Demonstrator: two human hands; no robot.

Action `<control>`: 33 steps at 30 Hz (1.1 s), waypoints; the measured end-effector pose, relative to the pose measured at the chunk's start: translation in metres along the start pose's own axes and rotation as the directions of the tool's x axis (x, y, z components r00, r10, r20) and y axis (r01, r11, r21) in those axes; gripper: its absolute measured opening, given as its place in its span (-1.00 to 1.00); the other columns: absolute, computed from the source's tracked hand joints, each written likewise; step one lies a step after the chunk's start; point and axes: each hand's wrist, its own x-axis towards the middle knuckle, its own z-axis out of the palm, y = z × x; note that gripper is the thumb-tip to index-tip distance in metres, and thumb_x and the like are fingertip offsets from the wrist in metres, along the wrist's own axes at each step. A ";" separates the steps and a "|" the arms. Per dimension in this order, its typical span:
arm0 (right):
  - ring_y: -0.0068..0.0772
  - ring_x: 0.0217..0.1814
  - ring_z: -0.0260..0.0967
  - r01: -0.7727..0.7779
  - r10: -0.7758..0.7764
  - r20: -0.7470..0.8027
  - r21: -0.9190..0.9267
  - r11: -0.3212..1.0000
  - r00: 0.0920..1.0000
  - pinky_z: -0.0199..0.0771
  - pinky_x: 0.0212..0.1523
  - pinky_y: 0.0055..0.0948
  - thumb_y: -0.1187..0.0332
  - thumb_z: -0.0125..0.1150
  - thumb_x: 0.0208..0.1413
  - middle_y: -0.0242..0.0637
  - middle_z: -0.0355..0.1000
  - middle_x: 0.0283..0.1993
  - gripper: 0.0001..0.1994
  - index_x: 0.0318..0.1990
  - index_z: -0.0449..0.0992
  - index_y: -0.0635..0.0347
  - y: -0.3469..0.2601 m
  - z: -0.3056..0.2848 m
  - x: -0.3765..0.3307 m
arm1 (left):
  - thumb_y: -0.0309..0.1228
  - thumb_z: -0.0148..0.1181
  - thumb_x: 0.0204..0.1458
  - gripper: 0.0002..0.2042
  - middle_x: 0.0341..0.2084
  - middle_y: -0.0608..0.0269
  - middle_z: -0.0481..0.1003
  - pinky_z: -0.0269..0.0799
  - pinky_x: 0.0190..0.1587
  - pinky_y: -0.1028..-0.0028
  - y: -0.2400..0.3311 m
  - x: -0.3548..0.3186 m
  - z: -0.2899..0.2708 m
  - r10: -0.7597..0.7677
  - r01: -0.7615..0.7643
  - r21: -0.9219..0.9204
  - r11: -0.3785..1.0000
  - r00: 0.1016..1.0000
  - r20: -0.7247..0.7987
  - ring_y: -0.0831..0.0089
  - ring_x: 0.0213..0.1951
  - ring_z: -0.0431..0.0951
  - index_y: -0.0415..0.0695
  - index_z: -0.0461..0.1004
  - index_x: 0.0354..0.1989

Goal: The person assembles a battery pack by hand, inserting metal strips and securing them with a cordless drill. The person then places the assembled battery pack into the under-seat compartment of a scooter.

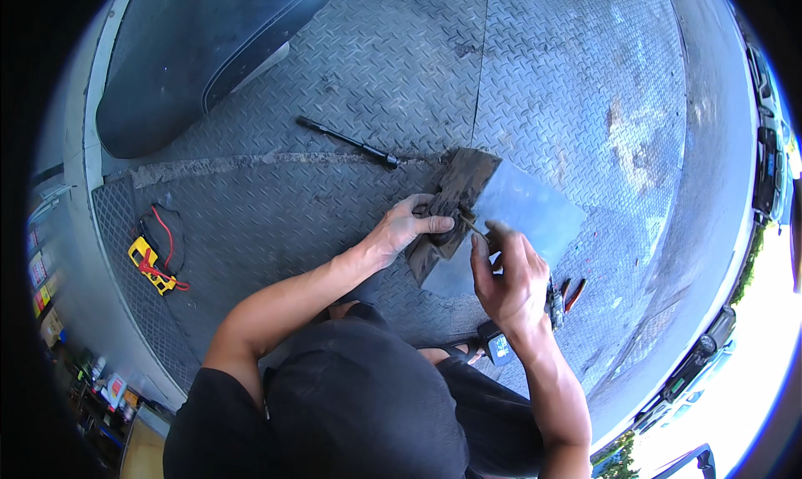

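A grey box-shaped block [535, 207] rests on the floor in front of me, with a dark, grimy end face [469, 177] turned toward my left. My left hand [401, 233] is closed on a small dark part at that face, its thumb laid across the part. What exactly the part is, I cannot make out. Between the thumb and fingers of my right hand [511, 280] is a thin rod-like piece [471, 223]. The rod's far end meets the dark part beside my left thumb. Dark smudges mark my fingers.
Beyond my left hand lies a black bar-shaped tool [347, 141]. A yellow meter [150, 266] with red leads sits at the left, below a black scooter-type seat [209, 57]. Red-handled pliers [574, 295] and a black device [498, 347] are at my right. The floor [576, 78] is tread plate.
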 end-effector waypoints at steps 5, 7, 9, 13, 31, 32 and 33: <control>0.05 -0.40 0.63 -0.049 0.057 0.096 -0.089 0.995 0.994 0.60 -0.39 -0.11 0.50 0.42 0.31 -0.05 0.60 -0.37 -0.85 -0.12 0.52 0.31 -0.015 -0.013 0.006 | -0.09 0.68 0.08 -0.13 0.10 0.08 0.64 0.51 0.28 0.37 -0.026 0.009 -0.005 0.080 -0.080 -0.032 0.996 0.997 -0.010 0.39 0.13 0.63 -0.44 0.40 0.40; 0.03 -0.45 0.64 -0.225 0.221 0.085 0.043 0.973 0.972 0.61 -0.42 -0.16 0.51 0.41 0.33 -0.04 0.60 -0.44 -0.81 -0.23 0.46 0.30 -0.019 -0.009 0.008 | 0.13 0.66 0.04 0.03 0.21 -0.13 0.57 0.46 0.35 0.26 -0.036 0.008 -0.004 0.122 -0.121 0.035 0.992 0.991 -0.047 0.19 0.25 0.58 -0.48 0.35 0.44; 0.02 -0.46 0.66 -0.349 0.340 0.088 0.120 0.930 0.936 0.61 -0.42 -0.17 0.50 0.41 0.34 -0.04 0.61 -0.45 -0.80 -0.23 0.45 0.31 -0.024 -0.005 0.008 | 0.27 0.59 0.01 0.14 0.32 -0.29 0.45 0.37 0.43 0.18 -0.043 0.006 -0.001 0.160 -0.101 0.313 0.944 0.973 -0.167 0.01 0.37 0.47 -0.49 0.28 0.49; 0.03 -0.46 0.68 -0.365 0.363 0.055 0.042 0.930 0.930 0.61 -0.42 -0.15 0.48 0.43 0.34 0.00 0.62 -0.47 -0.78 -0.24 0.44 0.31 -0.029 -0.002 0.006 | 0.44 0.50 -0.03 0.27 0.40 -0.47 0.29 0.25 0.51 0.06 -0.048 0.006 0.003 0.217 -0.114 0.448 0.887 0.958 -0.185 -0.25 0.47 0.31 -0.50 0.21 0.53; 0.26 -0.34 0.62 -0.156 0.272 0.273 -0.381 0.911 0.923 0.62 -0.30 0.09 0.44 0.32 0.34 0.07 0.59 -0.32 -0.88 -0.14 0.52 0.31 -0.041 0.003 0.021 | 0.44 0.50 -0.06 0.27 0.33 -0.46 0.32 0.26 0.49 0.00 -0.051 0.012 0.014 0.284 -0.140 0.498 0.856 0.932 -0.226 -0.28 0.40 0.35 -0.53 0.22 0.50; 0.24 -0.33 0.62 -0.130 0.261 0.282 -0.409 0.903 0.923 0.63 -0.30 0.09 0.45 0.31 0.33 0.07 0.60 -0.31 -0.88 -0.15 0.51 0.31 -0.040 0.006 0.022 | 0.46 0.49 -0.06 0.30 0.34 -0.47 0.31 0.24 0.50 -0.01 -0.051 0.012 0.014 0.263 -0.116 0.503 0.856 0.937 -0.231 -0.30 0.41 0.33 -0.54 0.19 0.52; 0.24 -0.33 0.62 -0.154 0.282 0.273 -0.410 0.899 0.920 0.63 -0.29 0.09 0.45 0.31 0.34 0.07 0.60 -0.31 -0.88 -0.16 0.51 0.31 -0.040 0.006 0.024 | 0.47 0.48 -0.06 0.32 0.35 -0.48 0.30 0.23 0.50 -0.02 -0.051 0.012 0.015 0.269 -0.120 0.512 0.851 0.936 -0.228 -0.30 0.42 0.32 -0.55 0.18 0.52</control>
